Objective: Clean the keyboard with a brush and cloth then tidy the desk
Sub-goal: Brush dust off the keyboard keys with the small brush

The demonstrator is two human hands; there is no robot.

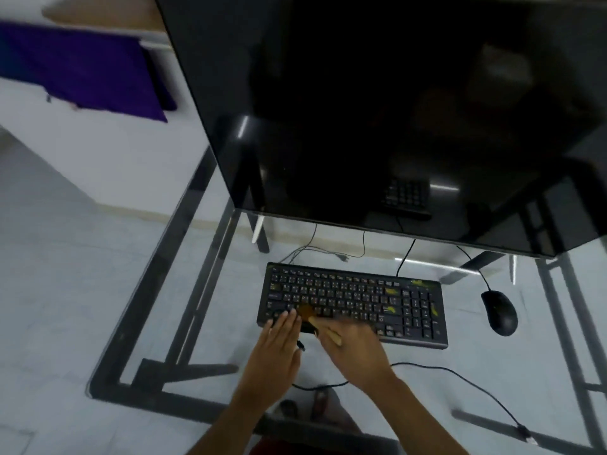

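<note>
A black keyboard lies on the glass desk in front of a large dark monitor. My right hand grips a brush with a pale wooden handle; its brown bristles rest on the keys at the keyboard's lower left. My left hand lies flat with straight fingers, its fingertips on the keyboard's front left corner. The right hand is blurred by motion. No cloth is visible on the desk.
A black wired mouse sits right of the keyboard. A black cable loops across the desk front to a loose plug at the lower right. The dark metal frame shows through the glass. A purple cloth-like thing hangs at the far left.
</note>
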